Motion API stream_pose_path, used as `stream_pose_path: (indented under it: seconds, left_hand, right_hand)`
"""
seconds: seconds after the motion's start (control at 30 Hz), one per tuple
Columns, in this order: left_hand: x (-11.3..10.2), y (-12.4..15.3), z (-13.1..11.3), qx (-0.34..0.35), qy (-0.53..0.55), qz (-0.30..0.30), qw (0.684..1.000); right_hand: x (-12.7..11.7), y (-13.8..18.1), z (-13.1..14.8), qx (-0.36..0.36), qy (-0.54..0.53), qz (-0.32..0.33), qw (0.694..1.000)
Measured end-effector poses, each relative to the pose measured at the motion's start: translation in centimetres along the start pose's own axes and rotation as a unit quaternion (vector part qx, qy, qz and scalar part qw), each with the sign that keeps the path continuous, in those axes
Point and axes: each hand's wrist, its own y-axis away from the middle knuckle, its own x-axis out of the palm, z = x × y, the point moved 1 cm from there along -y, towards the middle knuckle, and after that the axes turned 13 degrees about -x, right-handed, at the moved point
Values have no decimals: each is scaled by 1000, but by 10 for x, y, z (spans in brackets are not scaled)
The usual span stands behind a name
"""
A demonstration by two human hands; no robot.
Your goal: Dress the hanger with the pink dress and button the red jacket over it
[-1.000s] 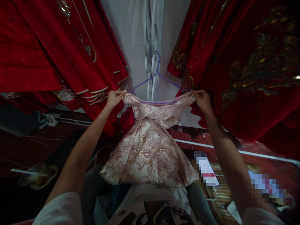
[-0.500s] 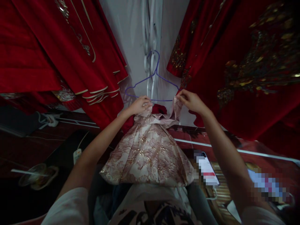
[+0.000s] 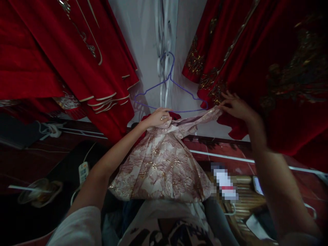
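A pale pink brocade dress [image 3: 164,167] with a gold floral pattern lies spread over my lap, its upper part held up. My left hand [image 3: 160,118] is closed on the top of the dress near the left of its neckline. Out to the right, my right hand [image 3: 235,106] pinches the end of a strap-like strip [image 3: 205,118] of the same cloth and holds it taut. Just beyond my hands, a purple wire hanger [image 3: 170,82] hangs against white straps, with no garment on it.
Red garments [image 3: 102,68] with trim hang at left, and embroidered red ones [image 3: 256,68] at right. A phone [image 3: 225,184] lies on a slatted wooden surface [image 3: 242,191]. At lower left are a clear cup [image 3: 38,191] with a straw and a white power strip [image 3: 83,172].
My right hand has moved right, drawing the strip of cloth out sideways away from the dress. My left hand has shifted slightly right and still grips the top.
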Motion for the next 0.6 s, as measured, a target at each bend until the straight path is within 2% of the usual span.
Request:
stream_pose_path:
  seconds: [0.17, 0.3, 0.43, 0.53, 0.6]
  left_hand:
    - [-2, 0, 1, 5, -4, 4, 1000]
    - [-5, 2, -4, 0, 1, 2, 1000]
    - [-4, 0, -19, 11, 58, 22, 998]
    - [1, -2, -31, 28, 102, 30, 994]
    - [2, -3, -34, 20, 128, 21, 991]
  right_hand:
    - [-1, -4, 8, -4, -2, -39, 999]
    - [-4, -13, 23, -19, -61, -138, 988]
    - [-7, -28, 58, -4, -79, -204, 976]
    - [-2, -43, 92, 36, -62, -222, 972]
    - [5, -52, 110, 53, -55, -210, 975]
